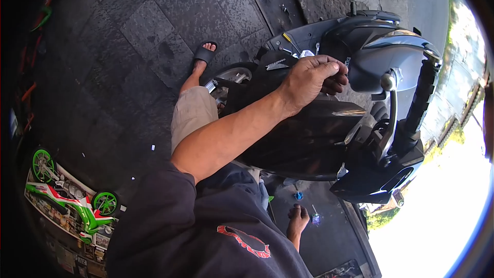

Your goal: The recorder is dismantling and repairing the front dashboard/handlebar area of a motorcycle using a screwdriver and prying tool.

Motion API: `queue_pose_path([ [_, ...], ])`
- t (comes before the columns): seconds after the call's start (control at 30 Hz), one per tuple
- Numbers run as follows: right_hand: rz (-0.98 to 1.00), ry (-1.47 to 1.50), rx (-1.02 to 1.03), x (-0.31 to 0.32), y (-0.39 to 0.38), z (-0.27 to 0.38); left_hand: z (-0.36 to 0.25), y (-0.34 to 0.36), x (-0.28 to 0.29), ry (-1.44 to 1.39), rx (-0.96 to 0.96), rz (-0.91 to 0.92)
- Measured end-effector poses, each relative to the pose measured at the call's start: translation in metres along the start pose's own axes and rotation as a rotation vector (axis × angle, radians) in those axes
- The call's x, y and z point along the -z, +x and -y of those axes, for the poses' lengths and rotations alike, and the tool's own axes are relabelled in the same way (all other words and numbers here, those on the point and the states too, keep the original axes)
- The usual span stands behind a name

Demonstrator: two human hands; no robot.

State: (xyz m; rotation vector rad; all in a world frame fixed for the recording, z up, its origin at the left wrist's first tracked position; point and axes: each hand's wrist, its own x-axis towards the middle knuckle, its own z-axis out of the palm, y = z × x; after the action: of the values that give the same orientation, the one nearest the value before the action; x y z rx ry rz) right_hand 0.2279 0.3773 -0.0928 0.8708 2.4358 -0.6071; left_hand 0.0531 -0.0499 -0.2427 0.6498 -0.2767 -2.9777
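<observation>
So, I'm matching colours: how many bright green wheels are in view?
2: an upper-left wheel and a lower-right wheel, both on the small-looking green, white and red motorcycle at the picture's lower left. No others show.

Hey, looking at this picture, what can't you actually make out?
- Left hand, head view: curled fingers hide whether anything small is pinched.
- Right hand, head view: the dark shirt hides most of its forearm.
- Wheel, head view: partly covered by black bodywork.
- Blue item on the floor, head view: too small to identify.
- Bright background, head view: glare washes out detail.
</observation>
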Motion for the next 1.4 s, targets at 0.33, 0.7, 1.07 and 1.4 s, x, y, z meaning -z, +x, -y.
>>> queue_pose_path([
  [0.33, -0.086, 0.091, 0.015, -0.035, -0.019, 0.043, 0.019, -0.06, -0.032, 0.51, -0.236, -0.137],
  [0.7, -0.456, 0.684, 0.263, -0.008, -0.003, 0.06, 0.029, -0.084, -0.145, 0.899, -0.579, 0.999],
  [1.07, 0.223, 1.178, 0.805, 0.144, 0.077, 0.274, 0.129, -0.055, -0.247, 0.927, -0.462, 1.178],
  [1.4, 0.796, 0.719, 0.691, 0.099, 0.192, 0.367, 0.131, -0.037, -0.258, 0.958, -0.387, 1.01],
])
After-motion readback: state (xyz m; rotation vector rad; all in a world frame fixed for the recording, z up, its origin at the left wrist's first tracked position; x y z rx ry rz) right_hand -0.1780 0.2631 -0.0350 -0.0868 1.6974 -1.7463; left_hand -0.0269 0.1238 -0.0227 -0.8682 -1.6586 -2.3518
